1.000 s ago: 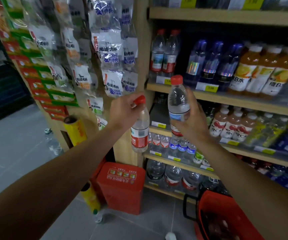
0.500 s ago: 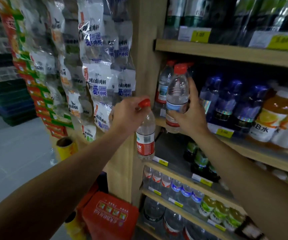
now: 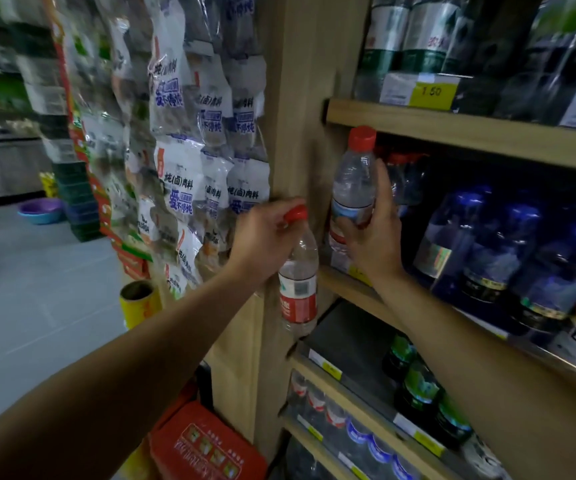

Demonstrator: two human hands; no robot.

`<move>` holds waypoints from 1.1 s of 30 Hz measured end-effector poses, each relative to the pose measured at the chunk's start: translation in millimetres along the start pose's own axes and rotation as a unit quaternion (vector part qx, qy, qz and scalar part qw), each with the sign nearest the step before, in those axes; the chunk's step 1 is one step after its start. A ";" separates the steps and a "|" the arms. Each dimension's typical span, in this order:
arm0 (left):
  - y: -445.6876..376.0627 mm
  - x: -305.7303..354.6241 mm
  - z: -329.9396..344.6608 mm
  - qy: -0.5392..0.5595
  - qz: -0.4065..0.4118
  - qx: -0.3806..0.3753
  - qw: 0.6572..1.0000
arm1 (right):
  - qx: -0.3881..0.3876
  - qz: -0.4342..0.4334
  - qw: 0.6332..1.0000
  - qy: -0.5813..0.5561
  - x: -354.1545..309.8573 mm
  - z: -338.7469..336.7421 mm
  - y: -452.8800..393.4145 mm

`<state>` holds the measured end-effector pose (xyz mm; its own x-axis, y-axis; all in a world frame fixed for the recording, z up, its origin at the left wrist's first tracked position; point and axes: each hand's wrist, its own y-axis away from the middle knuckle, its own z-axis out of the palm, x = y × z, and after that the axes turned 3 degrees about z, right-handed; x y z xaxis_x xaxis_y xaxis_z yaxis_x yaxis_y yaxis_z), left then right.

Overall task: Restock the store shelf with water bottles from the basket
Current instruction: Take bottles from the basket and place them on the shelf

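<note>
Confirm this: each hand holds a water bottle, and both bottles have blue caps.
Not quite. The head view shows the left hand and right hand each holding a water bottle, but both caps are red, not blue.

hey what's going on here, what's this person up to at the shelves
A person is restocking drinks. The right hand holds a red-capped water bottle upright at the left end of the wooden shelf, beside the blue-capped bottles, not yet set down. The left hand holds a second water bottle by its neck, hanging in front of the shelf post.
</note>
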<state>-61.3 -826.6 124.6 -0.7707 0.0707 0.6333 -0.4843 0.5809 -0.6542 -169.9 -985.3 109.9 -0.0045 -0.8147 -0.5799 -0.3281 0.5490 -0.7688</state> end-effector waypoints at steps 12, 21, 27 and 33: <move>-8.7 -5.3 18.6 -0.024 0.003 -0.006 1.000 | 0.025 0.008 0.999 -0.035 32.7 28.2 -17.8; -14.6 -12.6 27.4 -0.030 -0.013 0.002 0.999 | 0.036 0.031 0.999 -0.018 49.2 53.0 -21.6; -17.0 -19.6 25.7 -0.019 -0.027 0.007 0.999 | 0.003 0.089 0.996 0.023 54.6 63.8 -16.1; -15.2 -24.1 28.3 -0.011 -0.029 -0.007 0.999 | -0.005 0.141 0.985 0.096 49.8 56.5 -25.8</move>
<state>-47.1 -860.1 107.6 -0.7504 0.0191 0.6607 -0.5227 0.5947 -0.6108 -108.3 -1029.5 85.6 -0.2751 -0.6505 -0.7080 -0.2974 0.7578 -0.5807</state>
